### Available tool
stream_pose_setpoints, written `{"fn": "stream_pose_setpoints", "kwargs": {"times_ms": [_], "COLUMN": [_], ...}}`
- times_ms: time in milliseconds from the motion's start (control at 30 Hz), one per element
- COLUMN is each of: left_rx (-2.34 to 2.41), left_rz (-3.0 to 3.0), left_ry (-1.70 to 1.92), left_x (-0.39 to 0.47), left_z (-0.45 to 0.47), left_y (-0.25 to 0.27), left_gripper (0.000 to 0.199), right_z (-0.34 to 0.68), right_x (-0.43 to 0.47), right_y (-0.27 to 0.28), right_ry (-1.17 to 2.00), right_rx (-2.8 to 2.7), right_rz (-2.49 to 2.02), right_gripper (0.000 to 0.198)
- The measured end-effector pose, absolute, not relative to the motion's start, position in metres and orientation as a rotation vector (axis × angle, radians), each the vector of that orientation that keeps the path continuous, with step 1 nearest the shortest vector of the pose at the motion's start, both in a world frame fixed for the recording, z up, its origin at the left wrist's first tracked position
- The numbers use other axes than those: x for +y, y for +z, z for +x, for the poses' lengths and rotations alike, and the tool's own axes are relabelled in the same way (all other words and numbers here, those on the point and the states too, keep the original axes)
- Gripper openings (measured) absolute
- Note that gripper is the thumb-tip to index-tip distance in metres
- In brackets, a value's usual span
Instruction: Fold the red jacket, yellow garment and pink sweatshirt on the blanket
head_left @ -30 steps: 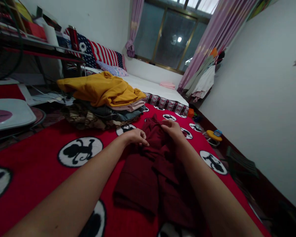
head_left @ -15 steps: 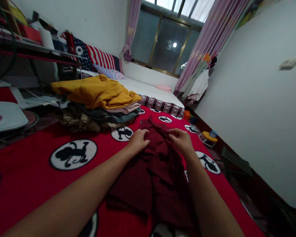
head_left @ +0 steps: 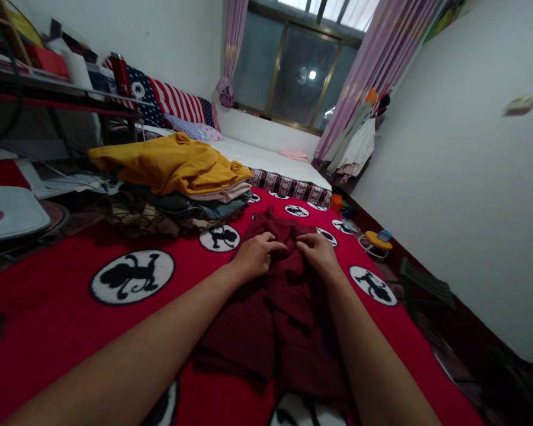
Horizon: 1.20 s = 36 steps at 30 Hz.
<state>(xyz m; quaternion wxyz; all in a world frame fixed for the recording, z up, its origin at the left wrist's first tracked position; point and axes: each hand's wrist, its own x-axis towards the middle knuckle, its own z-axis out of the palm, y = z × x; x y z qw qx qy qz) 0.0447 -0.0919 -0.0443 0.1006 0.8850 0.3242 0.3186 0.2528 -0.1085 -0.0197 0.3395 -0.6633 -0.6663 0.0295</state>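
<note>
Dark red shorts [head_left: 249, 331] lie spread on a red blanket [head_left: 62, 337] printed with black monkeys in white circles. The waist end points away from me, and the two legs come toward me, with creases down the middle. My left hand [head_left: 256, 255] is closed on the cloth near the waist, its thumb and forefinger toward the centre. Opposite it, my right hand [head_left: 318, 254] pinches the same cloth between thumb and fingers. The fingertips of both hands are close together, and part of the waist is hidden behind them.
At the left a pile of folded clothes stands on the blanket, a yellow garment [head_left: 173, 163] on top. Behind is a bed [head_left: 253, 155] under a window. A yellow stool [head_left: 377, 241] and a dark folding chair [head_left: 426, 284] stand on the floor at right.
My hands have drawn closer together over the shorts' waist. The left hand has shifted right, the right hand slightly left, bringing the cloth inward.
</note>
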Motion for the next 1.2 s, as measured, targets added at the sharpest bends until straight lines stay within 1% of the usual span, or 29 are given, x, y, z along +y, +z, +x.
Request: {"fn": "stream_pose_setpoints", "kwargs": {"times_ms": [100, 167, 233, 300, 367, 400, 500, 600, 667, 767, 833, 900, 967, 1033, 1100, 1167, 1200], "left_rx": [1.089, 1.096, 1.077, 1.057, 1.034, 1.018, 0.884, 0.576, 0.513, 0.816, 1.073, 1.208, 1.178, 1.068, 0.964, 0.881, 0.842], "left_rz": [2.287, 2.050, 1.835, 1.679, 1.618, 1.615, 1.584, 1.435, 1.368, 1.492, 1.687, 1.901, 2.058, 2.127, 2.159, 2.228, 2.275], "left_ry": [0.895, 0.854, 0.843, 0.874, 0.941, 0.975, 1.042, 1.110, 1.175, 1.243, 1.276, 1.344, 1.357, 1.249, 1.138, 1.096, 1.091], "left_x": [-0.083, -0.074, -0.065, -0.057, -0.051, -0.049, -0.049, -0.052, -0.051, -0.044, -0.039, -0.040, -0.045, -0.053, -0.060, -0.063, -0.064], "left_z": [0.044, 0.043, 0.043, 0.045, 0.050, 0.053, 0.062, 0.064, 0.061, 0.052, 0.048, 0.045, 0.045, 0.046, 0.048, 0.050, 0.051], "left_y": [-0.046, -0.045, -0.044, -0.043, -0.042, -0.042, -0.040, -0.038, -0.040, -0.049, -0.055, -0.055, -0.051, -0.046, -0.043, -0.044, -0.044], "left_gripper": [0.070, 0.076, 0.071, 0.060, 0.050, 0.049, 0.054, 0.066, 0.067, 0.055, 0.044, 0.034, 0.025, 0.020, 0.020, 0.021, 0.022], "right_z": [0.257, 0.259, 0.260, 0.261, 0.259, 0.258, 0.254, 0.255, 0.260, 0.269, 0.272, 0.269, 0.261, 0.248, 0.234, 0.226, 0.225], "right_x": [-0.110, -0.109, -0.106, -0.103, -0.102, -0.102, -0.104, -0.106, -0.104, -0.102, -0.105, -0.113, -0.126, -0.141, -0.151, -0.153, -0.152], "right_y": [-0.019, -0.019, -0.021, -0.024, -0.027, -0.027, -0.025, -0.023, -0.025, -0.027, -0.023, -0.009, 0.009, 0.024, 0.031, 0.029, 0.027], "right_ry": [0.183, 0.214, 0.257, 0.311, 0.346, 0.359, 0.415, 0.484, 0.491, 0.378, 0.237, 0.171, 0.251, 0.478, 0.727, 0.784, 0.737], "right_rx": [-1.702, -1.645, -1.603, -1.579, -1.578, -1.575, -1.500, -1.318, -1.221, -1.256, -1.360, -1.493, -1.692, -1.932, -2.148, -2.273, -2.302], "right_rz": [-1.798, -1.778, -1.735, -1.706, -1.703, -1.706, -1.647, -1.492, -1.479, -1.632, -1.708, -1.670, -1.551, -1.456, -1.437, -1.474, -1.503], "right_gripper": [0.021, 0.022, 0.023, 0.023, 0.023, 0.024, 0.030, 0.035, 0.040, 0.046, 0.044, 0.041, 0.044, 0.055, 0.065, 0.064, 0.057]}}
